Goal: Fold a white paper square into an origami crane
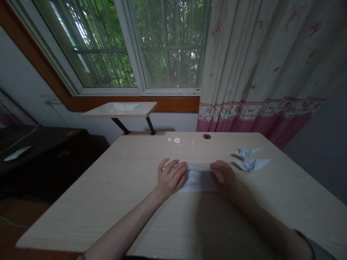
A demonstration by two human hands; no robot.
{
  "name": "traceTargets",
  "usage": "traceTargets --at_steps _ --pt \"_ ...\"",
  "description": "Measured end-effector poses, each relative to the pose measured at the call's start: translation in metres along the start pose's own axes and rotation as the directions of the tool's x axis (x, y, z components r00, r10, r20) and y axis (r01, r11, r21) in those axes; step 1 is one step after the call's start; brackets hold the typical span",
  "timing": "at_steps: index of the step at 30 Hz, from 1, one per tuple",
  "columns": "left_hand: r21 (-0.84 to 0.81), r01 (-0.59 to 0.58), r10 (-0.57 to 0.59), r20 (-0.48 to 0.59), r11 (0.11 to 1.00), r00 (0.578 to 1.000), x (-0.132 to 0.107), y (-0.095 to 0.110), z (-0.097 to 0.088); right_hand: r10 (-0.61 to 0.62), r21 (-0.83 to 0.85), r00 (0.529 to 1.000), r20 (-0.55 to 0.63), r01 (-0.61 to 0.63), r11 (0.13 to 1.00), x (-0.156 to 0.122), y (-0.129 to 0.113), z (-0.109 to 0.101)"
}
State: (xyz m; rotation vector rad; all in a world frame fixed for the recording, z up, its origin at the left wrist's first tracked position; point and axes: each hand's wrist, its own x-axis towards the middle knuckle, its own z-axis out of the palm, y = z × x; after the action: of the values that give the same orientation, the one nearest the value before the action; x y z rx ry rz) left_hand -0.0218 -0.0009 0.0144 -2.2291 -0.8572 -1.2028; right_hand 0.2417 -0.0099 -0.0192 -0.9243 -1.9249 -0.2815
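Note:
A white sheet of paper [200,181] lies on the desk in front of me, with a raised, folded strip along its far edge. At its left end my left hand [170,177] grips the paper, fingers bent over the edge and the thumb hidden. On the opposite end my right hand [223,177] holds the folded strip between its fingertips and thumb. Folded paper cranes [249,165] stand on the desk just to the right of my right hand, their wings spread.
The pale wooden desk [108,209] has a round cable hole [206,136] near its far edge. A small raised shelf [146,110] at the back left carries some white paper [126,107]. Behind are a barred window [168,47] and a long curtain [244,72]. Dark furniture [54,155] stands left.

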Motion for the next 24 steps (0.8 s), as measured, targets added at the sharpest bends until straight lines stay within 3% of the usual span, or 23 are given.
traceTargets --at_steps 4,7,15,20,24 --pt "0.062 0.054 -0.048 -0.091 0.997 0.995 -0.002 0.000 0.004 0.103 0.008 0.984 -0.148 -0.103 0.995 0.001 0.000 0.004" --pt "0.099 0.100 -0.088 -0.124 0.990 0.988 -0.005 -0.001 0.008 0.111 -0.016 0.983 -0.144 -0.115 0.993 0.003 0.002 0.006" --pt "0.218 0.225 -0.254 0.117 0.950 0.960 -0.006 -0.002 0.014 0.171 -0.142 0.985 0.021 -0.167 0.976 0.001 0.009 0.013" --pt "0.232 0.250 -0.306 0.250 0.940 0.919 -0.006 -0.003 0.015 0.194 -0.210 0.975 0.112 -0.167 0.963 0.001 0.012 0.017" --pt "0.213 0.266 -0.330 0.384 0.940 0.862 -0.003 -0.004 0.012 0.266 -0.321 0.949 0.168 -0.203 0.925 -0.004 0.015 0.022"
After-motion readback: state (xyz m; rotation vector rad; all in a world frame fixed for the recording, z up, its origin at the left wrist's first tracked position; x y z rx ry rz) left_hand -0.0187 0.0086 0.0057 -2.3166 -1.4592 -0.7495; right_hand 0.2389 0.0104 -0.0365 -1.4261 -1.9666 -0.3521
